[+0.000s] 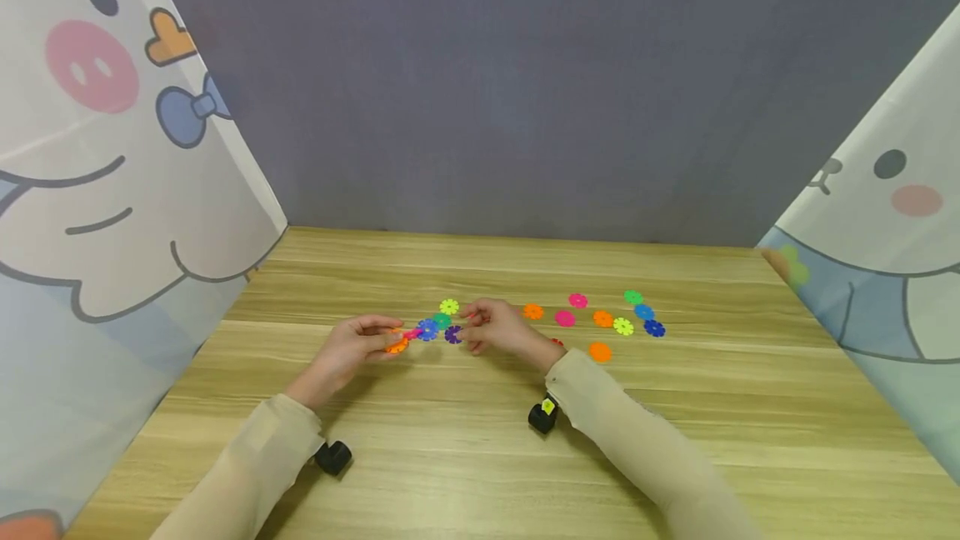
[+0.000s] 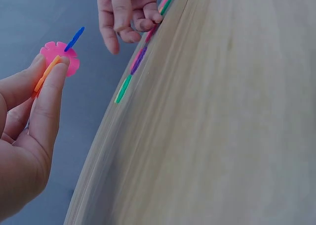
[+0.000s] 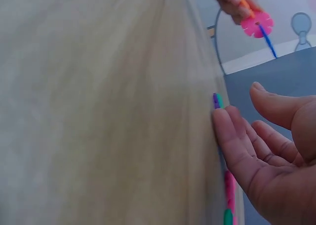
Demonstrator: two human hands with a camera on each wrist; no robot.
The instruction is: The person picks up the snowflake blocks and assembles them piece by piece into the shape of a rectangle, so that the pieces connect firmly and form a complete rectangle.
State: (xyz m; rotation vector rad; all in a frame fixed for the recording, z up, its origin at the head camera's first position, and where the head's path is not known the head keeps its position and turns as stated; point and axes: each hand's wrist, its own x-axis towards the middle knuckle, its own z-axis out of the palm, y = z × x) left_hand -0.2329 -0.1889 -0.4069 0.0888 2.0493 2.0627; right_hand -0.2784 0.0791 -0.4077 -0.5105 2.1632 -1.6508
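Observation:
My left hand (image 1: 348, 350) pinches an orange notched flower disc (image 2: 48, 75) between thumb and fingers. Joined to it, at an angle, is a pink disc (image 2: 69, 66), and a blue disc (image 2: 74, 39) is slotted into the pink one; this linked group is held above the table. To its right is my right hand (image 1: 495, 327), with thumb and fingers apart and nothing gripped between them. Its fingertips are beside a purple disc (image 1: 453, 334) on the table; whether they touch it I cannot tell. A green disc (image 1: 442, 321) and a yellow one (image 1: 449, 306) lie just beyond.
Right of my right hand, loose discs are spread on the wooden table (image 1: 450, 457): an orange disc (image 1: 600, 352), a pink disc (image 1: 566, 318), a dark blue disc (image 1: 655, 328) and several others. A grey panel (image 1: 480, 107) stands behind, with printed cloths at both sides.

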